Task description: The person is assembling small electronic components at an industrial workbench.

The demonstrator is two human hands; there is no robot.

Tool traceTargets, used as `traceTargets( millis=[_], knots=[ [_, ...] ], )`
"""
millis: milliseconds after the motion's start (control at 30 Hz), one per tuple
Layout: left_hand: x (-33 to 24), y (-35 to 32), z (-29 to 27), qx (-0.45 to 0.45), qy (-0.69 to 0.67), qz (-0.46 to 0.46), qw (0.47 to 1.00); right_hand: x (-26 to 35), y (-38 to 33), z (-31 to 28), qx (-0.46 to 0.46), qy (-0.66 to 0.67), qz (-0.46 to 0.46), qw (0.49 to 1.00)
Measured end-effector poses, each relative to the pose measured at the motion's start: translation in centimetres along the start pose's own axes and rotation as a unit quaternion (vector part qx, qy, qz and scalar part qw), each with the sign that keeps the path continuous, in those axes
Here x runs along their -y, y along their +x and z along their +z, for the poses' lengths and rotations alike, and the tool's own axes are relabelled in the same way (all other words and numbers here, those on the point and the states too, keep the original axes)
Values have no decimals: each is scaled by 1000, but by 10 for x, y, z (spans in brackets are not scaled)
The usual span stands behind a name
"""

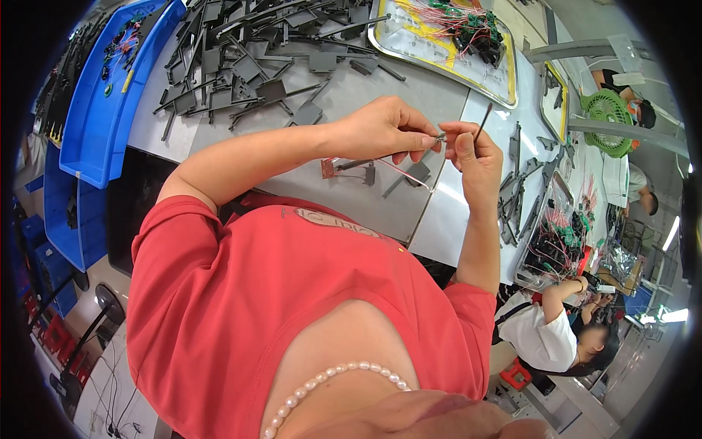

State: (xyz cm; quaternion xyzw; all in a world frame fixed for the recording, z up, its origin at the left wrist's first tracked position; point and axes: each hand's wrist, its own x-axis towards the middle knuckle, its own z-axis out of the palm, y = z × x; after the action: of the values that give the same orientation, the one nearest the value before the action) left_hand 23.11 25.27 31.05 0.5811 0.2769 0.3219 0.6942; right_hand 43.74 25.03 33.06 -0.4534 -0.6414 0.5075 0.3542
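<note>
Above the grey bench (365, 80), left hand (384, 128) pinches a small metal part (441, 137); right hand (472, 150) pinches a thin dark rod (483, 121).

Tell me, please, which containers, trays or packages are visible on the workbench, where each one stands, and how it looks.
Blue plastic bin: far left edge of the bench, long, rectangular, open-topped.
Metal tray: top centre, rounded corners, yellow lining, holding red and green wired parts.
Second tray: right side of the bench, shallow, holding red wires and green connectors.
No labels, signs or screens are clearly visible.
</note>
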Motion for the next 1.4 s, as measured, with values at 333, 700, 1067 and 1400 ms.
traceTargets(
  millis=[333,700,1067,1400],
  knots=[
    [3,-2,12,-94,72,18,993,-4,-6,27,-107,22,5,994],
    [7,-4,10,-144,141,93,975,-13,-5,32,-118,92,-2,989],
    [3,-10,6,-131,194,97,967,7,-4,6,27,-68,-46,996],
    [8,-9,5,-139,239,121,954,12,0,9,42,-140,-64,987]
  ],
)
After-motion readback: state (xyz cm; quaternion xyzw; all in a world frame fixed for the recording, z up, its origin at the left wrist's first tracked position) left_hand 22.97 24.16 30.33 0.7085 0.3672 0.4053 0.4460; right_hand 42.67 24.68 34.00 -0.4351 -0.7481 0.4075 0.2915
